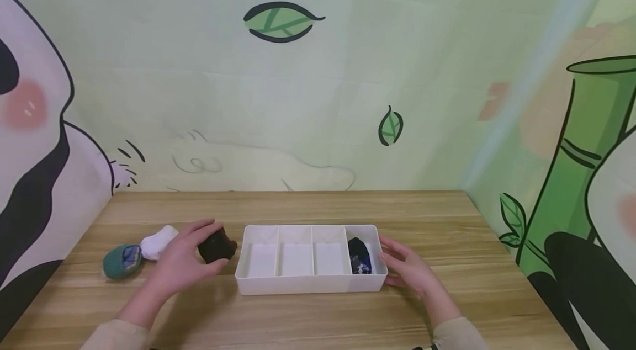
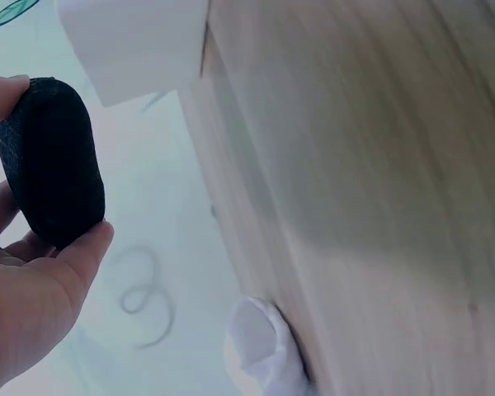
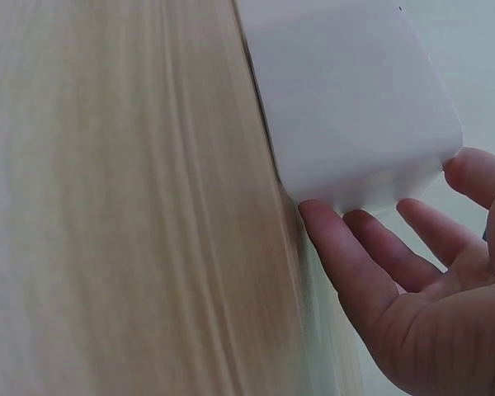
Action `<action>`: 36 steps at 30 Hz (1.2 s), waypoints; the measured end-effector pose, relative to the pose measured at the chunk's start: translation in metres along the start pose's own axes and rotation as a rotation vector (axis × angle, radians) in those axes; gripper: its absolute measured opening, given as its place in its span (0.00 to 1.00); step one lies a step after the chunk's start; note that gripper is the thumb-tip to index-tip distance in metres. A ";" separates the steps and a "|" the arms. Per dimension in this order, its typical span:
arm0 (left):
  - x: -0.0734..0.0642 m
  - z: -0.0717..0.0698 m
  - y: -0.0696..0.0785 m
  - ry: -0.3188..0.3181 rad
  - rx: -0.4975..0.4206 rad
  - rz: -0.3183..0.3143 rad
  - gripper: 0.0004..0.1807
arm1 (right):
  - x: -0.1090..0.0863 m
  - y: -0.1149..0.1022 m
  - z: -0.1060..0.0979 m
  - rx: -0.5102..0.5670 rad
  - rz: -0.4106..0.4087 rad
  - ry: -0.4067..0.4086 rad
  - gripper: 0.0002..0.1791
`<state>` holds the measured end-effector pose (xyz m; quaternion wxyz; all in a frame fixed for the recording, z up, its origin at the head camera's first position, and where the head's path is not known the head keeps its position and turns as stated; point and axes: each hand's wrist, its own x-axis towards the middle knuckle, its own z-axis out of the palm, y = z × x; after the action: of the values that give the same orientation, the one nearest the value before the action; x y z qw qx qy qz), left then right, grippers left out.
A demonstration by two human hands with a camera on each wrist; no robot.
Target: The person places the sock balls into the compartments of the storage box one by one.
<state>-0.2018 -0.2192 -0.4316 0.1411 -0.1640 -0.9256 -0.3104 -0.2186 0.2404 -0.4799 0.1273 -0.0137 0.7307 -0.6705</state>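
Note:
My left hand [image 1: 181,261] pinches a black rolled-up sock [image 1: 217,246] between thumb and fingers, just left of a white divided box [image 1: 313,285]. In the left wrist view the black bundle is held up above the table. My right hand [image 1: 409,270] rests on the right end of the box, fingertips on its end wall and thumb at the rim. The rightmost compartment holds a dark rolled sock [image 1: 359,256] with a blue and white pattern. Behind and left of my left hand lie a white rolled sock [image 1: 159,243] and a green one [image 1: 122,261] with a plaid part.
The box stands on a wood-grain table [image 1: 298,322], its compartments parted by thin white dividers [image 1: 313,250]. A printed backdrop [image 1: 318,79] with leaves, pandas and bamboo rises behind the table and along its sides.

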 end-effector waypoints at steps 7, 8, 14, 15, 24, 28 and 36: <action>0.004 0.004 0.005 0.037 -0.028 0.060 0.37 | -0.001 -0.002 0.000 0.010 0.005 0.002 0.33; 0.005 0.005 0.006 0.041 -0.032 0.069 0.37 | -0.001 -0.002 0.001 0.010 0.005 -0.001 0.32; 0.011 0.011 0.015 0.030 -0.060 0.113 0.37 | -0.003 -0.004 0.001 0.011 0.003 -0.017 0.32; 0.012 0.013 0.017 0.025 -0.063 0.118 0.37 | -0.003 -0.004 0.001 0.011 0.002 -0.018 0.32; 0.023 0.029 0.039 -0.003 -0.120 0.180 0.39 | -0.003 -0.004 0.001 0.018 -0.005 -0.029 0.33; 0.027 0.036 0.048 -0.017 -0.123 0.213 0.39 | -0.004 -0.004 0.001 0.016 -0.007 -0.028 0.33; 0.031 0.054 0.064 -0.024 -0.146 0.267 0.37 | -0.004 -0.004 0.001 0.007 -0.005 -0.016 0.32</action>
<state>-0.2132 -0.1308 -0.4285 0.1579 -0.2994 -0.8720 -0.3536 -0.2152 0.2395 -0.4755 0.1313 -0.0204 0.7274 -0.6733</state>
